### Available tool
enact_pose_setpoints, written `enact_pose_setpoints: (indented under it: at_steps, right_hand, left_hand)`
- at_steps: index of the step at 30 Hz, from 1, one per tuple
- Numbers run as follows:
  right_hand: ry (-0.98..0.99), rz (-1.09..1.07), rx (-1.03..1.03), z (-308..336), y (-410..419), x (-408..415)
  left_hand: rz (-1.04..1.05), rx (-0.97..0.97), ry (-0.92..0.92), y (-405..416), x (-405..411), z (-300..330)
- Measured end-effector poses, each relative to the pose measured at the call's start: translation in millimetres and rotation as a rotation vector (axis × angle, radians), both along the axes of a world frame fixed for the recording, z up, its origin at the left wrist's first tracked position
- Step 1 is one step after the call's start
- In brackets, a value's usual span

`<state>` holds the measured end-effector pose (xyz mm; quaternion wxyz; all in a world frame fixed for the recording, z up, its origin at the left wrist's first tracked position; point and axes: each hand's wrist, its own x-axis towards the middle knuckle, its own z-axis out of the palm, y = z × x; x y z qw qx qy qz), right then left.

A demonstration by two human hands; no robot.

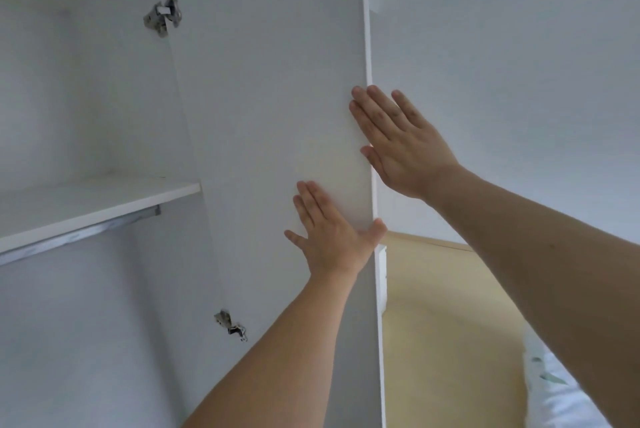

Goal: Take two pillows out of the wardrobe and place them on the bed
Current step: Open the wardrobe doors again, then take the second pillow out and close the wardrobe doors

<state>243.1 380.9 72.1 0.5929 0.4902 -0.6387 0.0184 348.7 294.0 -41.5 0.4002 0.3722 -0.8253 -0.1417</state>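
The white wardrobe door [270, 109] stands swung open, its inner face toward me. My left hand [329, 230] lies flat on that face near the free edge, thumb hooked over the edge. Higher up, my right hand [398, 140] rests flat with fingers spread across the same edge. Neither hand holds anything. Inside the wardrobe a white shelf [86, 202] is bare where I can see it. No pillow is in view. A corner of the bed [561, 396] with white and green bedding shows at the bottom right.
Two metal hinges, an upper hinge [162, 12] and a lower hinge [232, 325], join the door to the wardrobe. A metal hanging rail [79, 233] runs under the shelf. A pale yellow floor [450, 306] and a white wall [519, 64] lie right of the door.
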Motion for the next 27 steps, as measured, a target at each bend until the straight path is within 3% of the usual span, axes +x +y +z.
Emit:
enact_pose_setpoints:
  at_steps: [6,11,20,27]
  right_hand:
    - [0.009,-0.018,-0.010,-4,-5,17]
    - [-0.051,0.021,0.054,-21,-38,72]
    - [-0.211,0.327,0.190,-83,-166,221]
    - [-0.350,0.499,0.374,-189,-264,315]
  left_hand:
    - [-0.053,-0.078,-0.015,-10,12,-7]
    - [-0.078,-0.249,-0.065,-58,81,-17]
    - [0.259,-0.294,-0.239,-170,288,-77]
    - [0.458,-0.205,-0.398,-220,423,-162]
